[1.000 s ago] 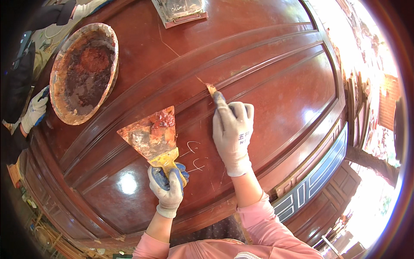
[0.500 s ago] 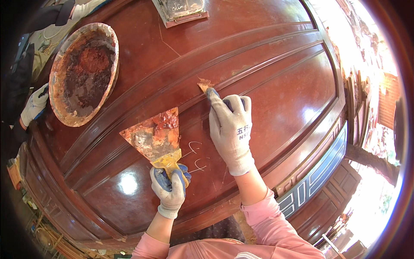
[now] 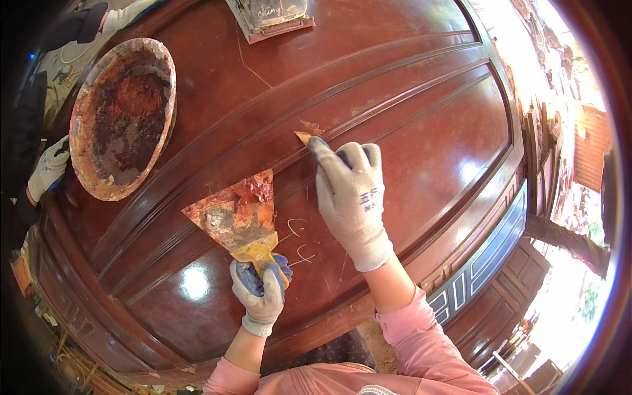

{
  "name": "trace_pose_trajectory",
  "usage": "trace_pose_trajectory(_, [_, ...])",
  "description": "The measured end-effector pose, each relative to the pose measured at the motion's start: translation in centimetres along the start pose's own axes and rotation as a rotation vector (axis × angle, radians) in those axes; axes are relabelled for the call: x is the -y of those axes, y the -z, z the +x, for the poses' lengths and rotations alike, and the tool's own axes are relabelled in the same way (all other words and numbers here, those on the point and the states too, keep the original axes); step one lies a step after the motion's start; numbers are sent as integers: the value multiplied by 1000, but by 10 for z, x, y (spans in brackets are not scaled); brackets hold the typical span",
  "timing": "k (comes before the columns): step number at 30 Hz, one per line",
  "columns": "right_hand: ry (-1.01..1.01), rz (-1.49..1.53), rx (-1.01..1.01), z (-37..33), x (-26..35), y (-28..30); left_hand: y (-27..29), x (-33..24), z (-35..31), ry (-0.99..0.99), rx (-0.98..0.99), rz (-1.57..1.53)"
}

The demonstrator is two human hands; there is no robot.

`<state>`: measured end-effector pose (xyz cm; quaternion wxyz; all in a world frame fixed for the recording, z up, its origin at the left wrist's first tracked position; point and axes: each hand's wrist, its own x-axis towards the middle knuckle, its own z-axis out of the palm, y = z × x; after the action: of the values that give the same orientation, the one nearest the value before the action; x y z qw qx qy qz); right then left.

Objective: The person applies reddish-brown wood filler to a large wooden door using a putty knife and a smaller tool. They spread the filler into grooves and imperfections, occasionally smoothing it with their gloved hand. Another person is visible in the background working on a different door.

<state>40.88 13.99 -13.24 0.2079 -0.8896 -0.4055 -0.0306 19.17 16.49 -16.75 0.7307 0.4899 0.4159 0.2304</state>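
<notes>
My gloved left hand (image 3: 258, 289) grips the yellow handle of a wide putty knife (image 3: 230, 214). Its flat blade is smeared with tan residue and carries a wet clump of red-brown putty (image 3: 253, 189). Farther up and to the right, my gloved right hand (image 3: 352, 197) is closed on a small scraper (image 3: 303, 137). Only the scraper's orange-tan tip shows past my fingers, against the moulding of a red-brown wooden door panel (image 3: 421, 158). Beside that tip lies a thin patch of lighter filler (image 3: 311, 126). The rest of the scraper is hidden in my hand.
An oval basin (image 3: 79, 148) crusted with dark red putty sits at the left. At the far edge lies a grey box-like thing (image 3: 268, 16) with a handle. Another person's gloved hands (image 3: 49, 164) are at the left. More doors (image 3: 503, 296) stand at the right.
My right hand has drawn the scraper slightly left and nearer to me, off the filler patch. The left hand and its putty knife have barely moved.
</notes>
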Motion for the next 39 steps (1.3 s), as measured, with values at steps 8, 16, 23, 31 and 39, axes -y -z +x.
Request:
trace_pose_trajectory(8, [-36,-26,-111,-22,-11,-7,0,-2,1,-24,-16,8])
trace_pose_trajectory(16, [-124,116,-168,-36,-5,-10,-1,1,2,-66,-11,17])
trace_pose_trajectory(23, [-150,190,-210,1,-9,-4,-1,-1,1,-28,-28,-17])
trace_pose_trajectory(31, [154,-127,-175,73,7,-33,2,3,-1,9,11,-18])
trace_pose_trajectory(39, [178,-168,-165,71,17,-37,7,11,-4,-25,14,-37])
